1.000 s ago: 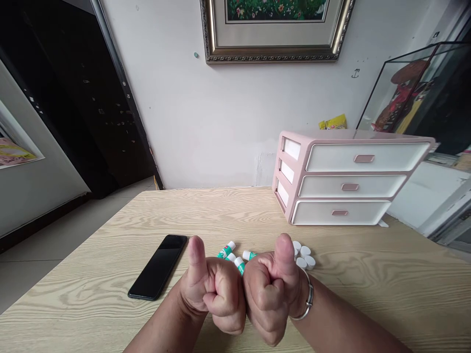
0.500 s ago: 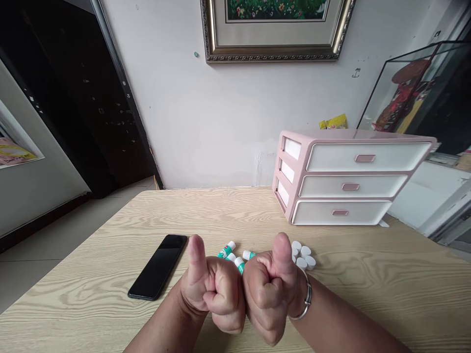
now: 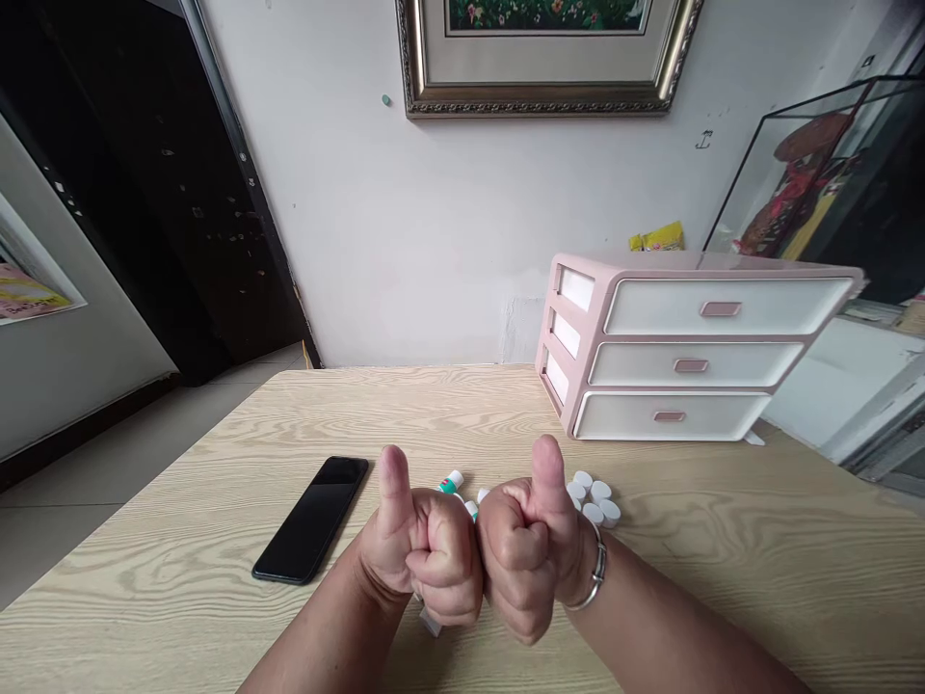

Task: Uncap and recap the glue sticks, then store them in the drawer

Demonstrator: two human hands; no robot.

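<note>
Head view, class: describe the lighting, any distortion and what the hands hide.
Head view: soft, even daylight with faint shadows on the table; wide-angle bending leans the door frame and stretches the drawer unit; left hand and right hand, fisted thumbs-up, hide most of the small tubes; the phone screen is dark.

Two bare forearms enter from the bottom edge, neither covered by any sleeve. The left hand, at about seven o'clock in the view, wears nothing: no ring, no watch, no band. The right hand, at about five o'clock, carries a plain silver-coloured bangle around the wrist, a smooth, narrow, rounded metal band with a bright sheen and no stones or engraving visible. The fingernails that show on both thumbs are short and unpainted.
</note>
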